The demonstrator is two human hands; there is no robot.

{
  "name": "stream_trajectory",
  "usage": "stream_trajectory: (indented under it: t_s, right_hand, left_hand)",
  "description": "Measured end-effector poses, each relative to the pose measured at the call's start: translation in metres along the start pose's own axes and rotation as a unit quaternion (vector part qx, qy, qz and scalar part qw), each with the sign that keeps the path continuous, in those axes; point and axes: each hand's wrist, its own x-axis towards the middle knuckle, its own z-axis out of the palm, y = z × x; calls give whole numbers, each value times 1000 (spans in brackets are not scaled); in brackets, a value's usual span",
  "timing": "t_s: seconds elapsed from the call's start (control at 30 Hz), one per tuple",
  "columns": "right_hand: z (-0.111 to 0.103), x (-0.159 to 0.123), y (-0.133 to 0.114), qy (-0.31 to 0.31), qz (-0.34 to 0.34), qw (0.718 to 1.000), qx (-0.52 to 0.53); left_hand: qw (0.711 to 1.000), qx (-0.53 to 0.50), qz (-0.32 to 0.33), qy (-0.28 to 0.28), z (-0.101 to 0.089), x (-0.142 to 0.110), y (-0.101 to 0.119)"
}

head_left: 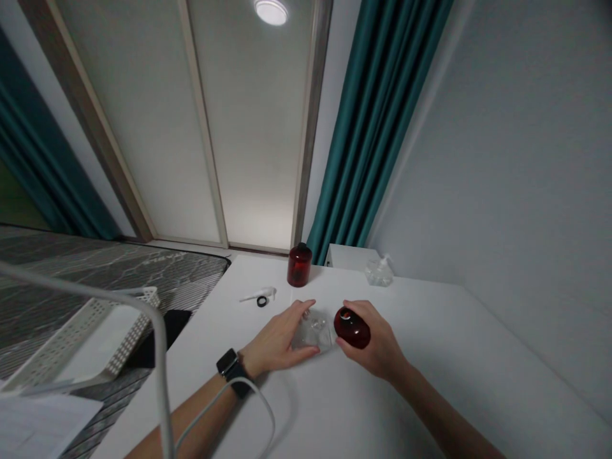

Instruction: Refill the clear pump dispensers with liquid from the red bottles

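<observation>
My left hand (277,338) is closed around a clear bottle (319,330) that stands on the white table (335,408). Just to its right, my right hand (380,344) grips a dark red glossy bottle (354,330), which leans so that its open mouth faces up and left. The two bottles are close together; I cannot tell whether they touch. Beyond my left hand lie a white pump head (261,294) with a thin tube and a black ring (261,301). Farther back stands a second dark red bottle (299,268) with a black neck.
A clear bottle with a pump (379,272) stands near the table's back edge, in front of a white box (351,256). At left are a white perforated basket (71,338), papers (48,421) and a pale cable (160,357) crossing the view. A wall borders the right side.
</observation>
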Motion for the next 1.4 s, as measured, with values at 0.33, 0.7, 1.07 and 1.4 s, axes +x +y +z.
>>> stream_trajectory:
  t_s: [0.33,0.7,1.07,1.4]
  right_hand:
    - [-20,-5,-9,-133,-11,988,-73]
    - [-29,1,-18,-200,-16,972,-122]
    - [-33,9,-26,-245,-21,960,-136]
    - [-33,17,-31,-269,-31,951,-150]
  left_hand:
    - [999,32,40,-13,6,1,2]
    - [998,31,38,-32,10,1,11]
    - [999,37,18,-34,8,4,15]
    - [1000,2,-1,-28,10,2,11]
